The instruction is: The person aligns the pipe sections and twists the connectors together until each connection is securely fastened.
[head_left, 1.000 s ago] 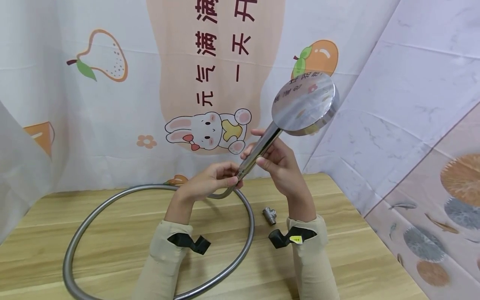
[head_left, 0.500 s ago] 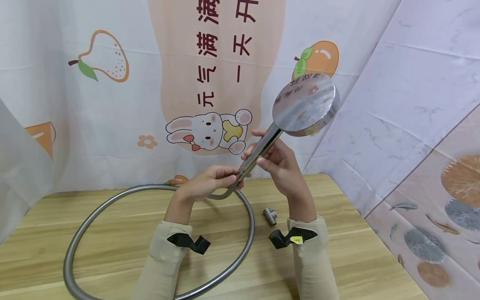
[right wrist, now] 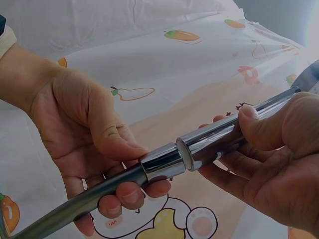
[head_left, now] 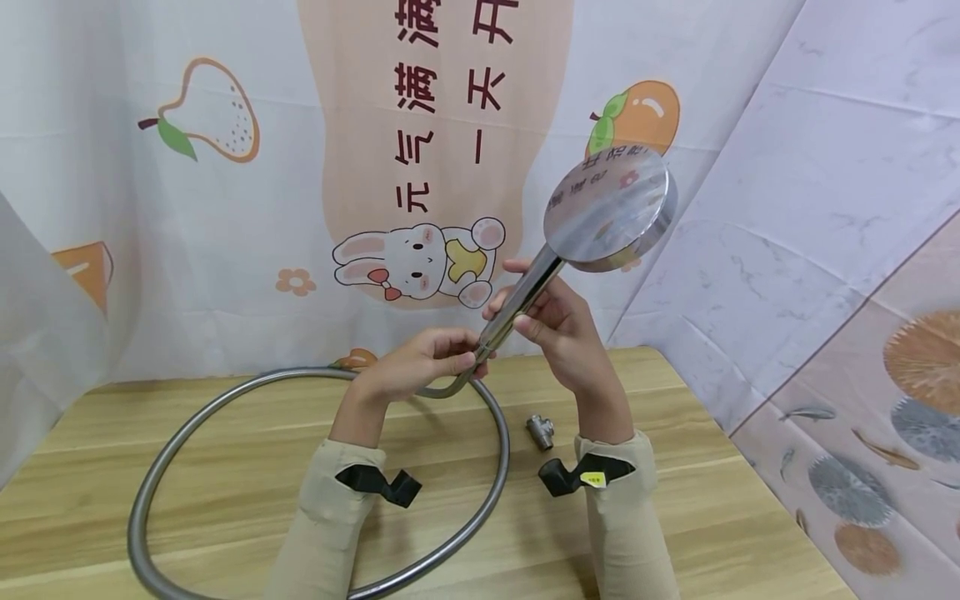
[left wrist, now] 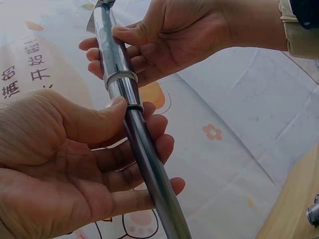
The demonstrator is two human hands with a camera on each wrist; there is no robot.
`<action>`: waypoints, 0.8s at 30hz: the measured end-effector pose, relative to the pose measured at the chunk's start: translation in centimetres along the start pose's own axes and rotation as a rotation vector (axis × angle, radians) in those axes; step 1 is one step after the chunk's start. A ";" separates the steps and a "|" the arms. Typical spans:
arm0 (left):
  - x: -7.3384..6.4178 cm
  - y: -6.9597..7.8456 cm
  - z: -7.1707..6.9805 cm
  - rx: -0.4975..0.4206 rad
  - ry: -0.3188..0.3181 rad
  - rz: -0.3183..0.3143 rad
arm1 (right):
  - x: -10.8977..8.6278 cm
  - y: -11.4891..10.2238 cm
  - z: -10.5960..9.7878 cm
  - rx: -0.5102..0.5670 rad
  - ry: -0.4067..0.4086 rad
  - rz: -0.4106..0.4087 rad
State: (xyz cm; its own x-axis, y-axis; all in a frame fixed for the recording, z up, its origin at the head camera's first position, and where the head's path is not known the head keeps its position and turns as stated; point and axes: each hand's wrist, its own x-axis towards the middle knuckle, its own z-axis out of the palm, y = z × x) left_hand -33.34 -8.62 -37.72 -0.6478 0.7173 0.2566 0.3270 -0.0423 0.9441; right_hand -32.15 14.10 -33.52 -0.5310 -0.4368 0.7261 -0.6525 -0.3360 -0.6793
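A chrome shower head [head_left: 607, 208] is held up at a slant above the table, its round disc toward the upper right. My right hand [head_left: 566, 342] grips its handle [right wrist: 214, 144] between thumb and fingers. With thumb and fingers my left hand [head_left: 420, 362] pinches the metal collar [right wrist: 162, 162] on the end of a grey shower hose [head_left: 504, 450]. The collar sits in line with the handle's lower end, and a narrow seam shows between them in the right wrist view. Whether the threads engage is hidden. From the left hand the hose drops into a large loop on the table.
A small silver T-shaped fitting [head_left: 539, 432] lies on the wood-grain table [head_left: 720, 533], right of the hose loop. Printed curtains [head_left: 255, 200] hang close behind the table and along both sides. Each sleeved wrist wears a black mount [head_left: 382, 485].
The left fingers shift slightly about the collar at the handle's end. The shower head, right hand, hose loop and fitting stay practically in place.
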 end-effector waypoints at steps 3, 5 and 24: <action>0.0 0.0 0.0 -0.005 0.002 0.000 | 0.0 0.0 -0.1 -0.001 -0.006 0.000; 0.1 0.0 0.0 -0.001 0.004 -0.001 | 0.0 0.0 -0.1 0.000 -0.008 -0.001; -0.1 0.0 0.2 0.033 -0.021 -0.009 | -0.3 -0.1 -0.5 -0.024 -0.047 0.035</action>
State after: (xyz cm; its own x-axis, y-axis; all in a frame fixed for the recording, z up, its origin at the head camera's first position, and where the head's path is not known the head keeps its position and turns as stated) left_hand -33.12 -8.55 -37.83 -0.6362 0.7322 0.2430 0.3440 -0.0127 0.9389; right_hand -32.18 14.66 -33.58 -0.5283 -0.4872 0.6954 -0.6469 -0.2995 -0.7013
